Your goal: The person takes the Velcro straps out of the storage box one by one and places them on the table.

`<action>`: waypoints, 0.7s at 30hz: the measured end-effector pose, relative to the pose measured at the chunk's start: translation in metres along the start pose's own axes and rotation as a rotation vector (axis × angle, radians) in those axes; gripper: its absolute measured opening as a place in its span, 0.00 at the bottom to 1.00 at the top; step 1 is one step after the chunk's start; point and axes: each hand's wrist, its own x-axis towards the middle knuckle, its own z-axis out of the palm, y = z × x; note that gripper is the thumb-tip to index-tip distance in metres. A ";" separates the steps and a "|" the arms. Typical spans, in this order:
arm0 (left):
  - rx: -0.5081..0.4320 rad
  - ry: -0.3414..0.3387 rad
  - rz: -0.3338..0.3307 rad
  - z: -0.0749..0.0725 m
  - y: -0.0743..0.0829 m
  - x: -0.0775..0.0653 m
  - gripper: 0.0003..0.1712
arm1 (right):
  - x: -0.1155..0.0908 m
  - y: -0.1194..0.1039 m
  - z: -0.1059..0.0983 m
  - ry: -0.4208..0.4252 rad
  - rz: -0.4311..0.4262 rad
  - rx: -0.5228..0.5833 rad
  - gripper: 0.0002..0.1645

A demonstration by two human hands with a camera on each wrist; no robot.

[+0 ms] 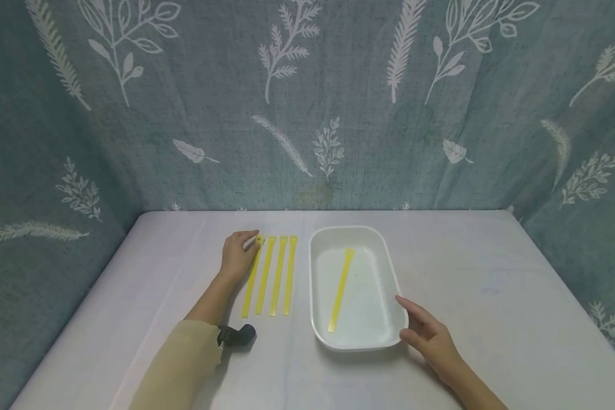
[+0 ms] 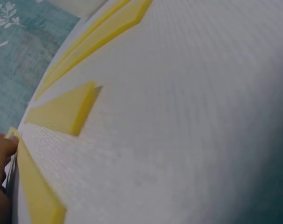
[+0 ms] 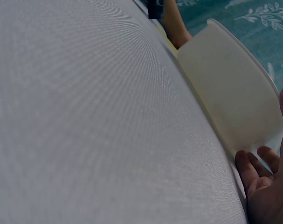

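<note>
Several flat yellow strips with slotted heads lie side by side on the table in the head view. My left hand has thumb and forefinger at the head of the leftmost yellow strip, pinching it. In the left wrist view that strip runs from the fingertips, its slotted end by the thumb. To the right stands a white tray with one yellow strip lying slanted inside. My right hand touches the tray's right side near its front corner, fingers spread and slightly bent.
A white cloth covers the table. Behind and on both sides hangs a blue-green curtain with white leaf prints. A dark wrist device sits at the left sleeve.
</note>
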 end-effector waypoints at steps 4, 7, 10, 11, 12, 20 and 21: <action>0.061 -0.005 -0.021 0.000 0.002 0.001 0.24 | 0.001 -0.001 -0.001 0.006 0.006 -0.016 0.30; 0.088 -0.016 -0.034 0.000 0.002 0.002 0.24 | 0.000 -0.001 0.000 0.019 0.022 -0.030 0.30; 0.104 -0.025 -0.040 0.000 0.003 0.004 0.24 | 0.000 -0.002 0.000 0.032 0.032 -0.033 0.30; 0.104 -0.026 -0.043 0.000 0.003 0.005 0.24 | 0.000 -0.002 0.000 0.034 0.032 -0.032 0.30; 0.105 -0.026 -0.045 -0.001 0.003 0.005 0.24 | 0.000 -0.002 0.000 0.035 0.029 -0.035 0.30; 0.085 -0.040 -0.079 0.001 0.001 0.006 0.26 | 0.001 0.000 0.000 0.020 0.015 -0.040 0.30; 0.066 -0.042 -0.088 0.001 0.001 0.006 0.27 | 0.001 0.001 0.000 0.019 0.018 -0.035 0.30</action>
